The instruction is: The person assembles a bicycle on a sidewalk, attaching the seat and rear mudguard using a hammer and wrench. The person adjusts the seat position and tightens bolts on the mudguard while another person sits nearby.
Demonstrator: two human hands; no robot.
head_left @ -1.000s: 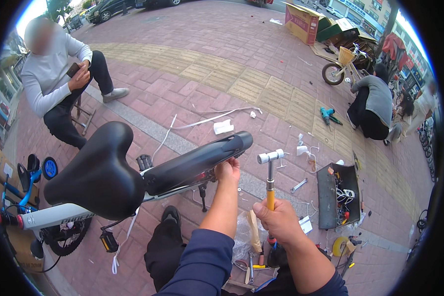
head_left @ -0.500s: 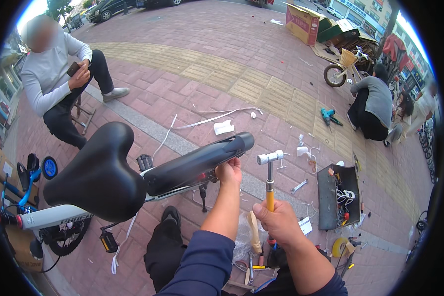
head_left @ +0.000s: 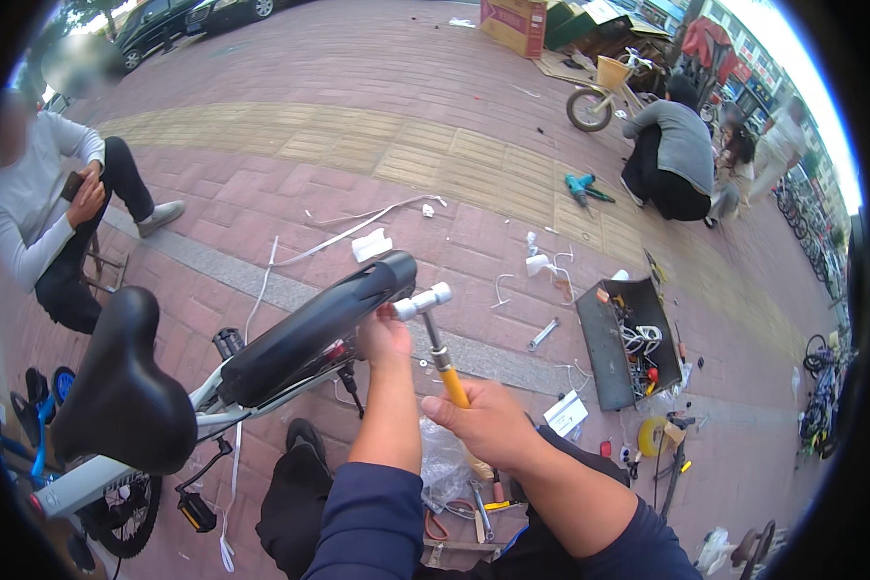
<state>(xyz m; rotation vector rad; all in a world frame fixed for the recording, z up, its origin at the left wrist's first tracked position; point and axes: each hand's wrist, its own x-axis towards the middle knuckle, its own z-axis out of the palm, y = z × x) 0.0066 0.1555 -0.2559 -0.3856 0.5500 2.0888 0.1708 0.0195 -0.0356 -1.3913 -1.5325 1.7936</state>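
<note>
My right hand grips the yellow handle of a small hammer, held upright, its metal head touching the end of a black bicycle mudguard. My left hand holds something small under that mudguard end, beside the hammer head; what it holds is hidden. The mudguard belongs to a white-framed bicycle lying at the left, with a black saddle near me and a black pedal below.
An open black toolbox with tools lies on the brick paving at right, a yellow tape roll near it. A seated person is at left. Another person crouches by a small bicycle far right. White straps litter the ground.
The hammer head has swung left and now meets the mudguard end. The view has shifted, with the saddle and bicycle sitting lower and further left.
</note>
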